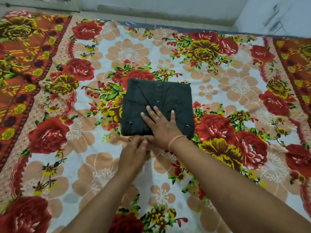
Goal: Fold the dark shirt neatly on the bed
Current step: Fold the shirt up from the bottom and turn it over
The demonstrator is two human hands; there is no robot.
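The folded dark shirt [158, 101] lies mid-bed [235, 84], well apart from every edge. The right grip [161, 126] rests flat on it, fingers straight and released. The left grip [134, 153] meets the shirt's near edge, too blurred to tell whether it grasps.

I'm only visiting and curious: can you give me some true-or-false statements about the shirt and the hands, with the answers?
1. The shirt is folded into a compact square. True.
2. The right hand grips the shirt in a fist. False: it lies flat on the shirt, fingers spread.
3. The shirt lies on a plain white sheet. False: the sheet has a bright flower print.
4. The left hand is at the shirt's near edge. True.
5. A thin band circles the right wrist. True.
6. No buttons show. False: several buttons are visible on top.
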